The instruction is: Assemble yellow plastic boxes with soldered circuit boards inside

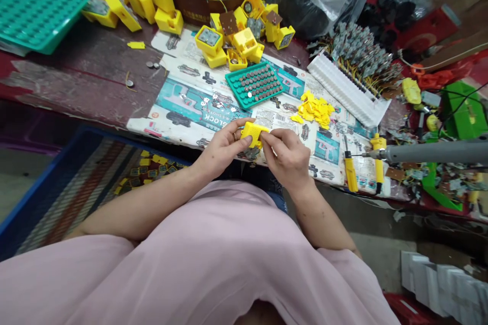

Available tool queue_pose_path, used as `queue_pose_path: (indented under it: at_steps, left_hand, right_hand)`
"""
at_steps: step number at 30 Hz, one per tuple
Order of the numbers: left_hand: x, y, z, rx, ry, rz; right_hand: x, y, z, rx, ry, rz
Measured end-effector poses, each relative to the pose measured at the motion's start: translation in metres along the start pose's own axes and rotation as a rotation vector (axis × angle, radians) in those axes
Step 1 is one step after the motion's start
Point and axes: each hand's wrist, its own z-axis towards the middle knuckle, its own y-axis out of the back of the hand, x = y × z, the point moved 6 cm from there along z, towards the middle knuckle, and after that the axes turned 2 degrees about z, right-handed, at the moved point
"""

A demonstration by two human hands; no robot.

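Observation:
A small yellow plastic case (252, 133) is held in front of my body at the table's near edge. My left hand (225, 146) grips it from the left, thumb on its face and fingers behind. At the case's right edge, the fingers of my right hand (284, 151) are pinched together; whatever lies between the fingertips is hidden. Just beyond my hands sits a green tray (231, 83) with rows of small round metal cells (263, 81). To its right lies a pile of small flat yellow plastic pieces (314, 109).
Yellow cases (244, 43) are heaped at the back. A white foam strip (348, 91) holding wired parts stands on the right, near yellow-handled screwdrivers (351, 175) and a hanging grey tool (434, 153). Larger green trays (41, 5) occupy the left; a blue crate (38, 190) is below.

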Motion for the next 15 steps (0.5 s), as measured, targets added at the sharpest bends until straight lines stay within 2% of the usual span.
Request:
queue_pose_path:
  at_steps: [4,7,10,15]
  left_hand:
    - [-0.003,0.008,0.000,-0.024,0.007,-0.002]
    - [-0.009,0.015,0.000,-0.058,0.018,-0.034]
    - [-0.012,0.022,0.000,-0.097,0.053,-0.080]
    - [-0.014,0.029,-0.002,-0.126,0.084,-0.132]
  right_hand:
    - [-0.002,-0.003,0.007,0.083,0.039,0.032]
    - [-0.024,-0.011,0.023,0.122,-0.060,0.184]
    - [-0.057,-0.035,0.040,0.186,-0.201,0.173]
    - [-0.091,-0.088,0.058,0.417,-0.283,0.040]
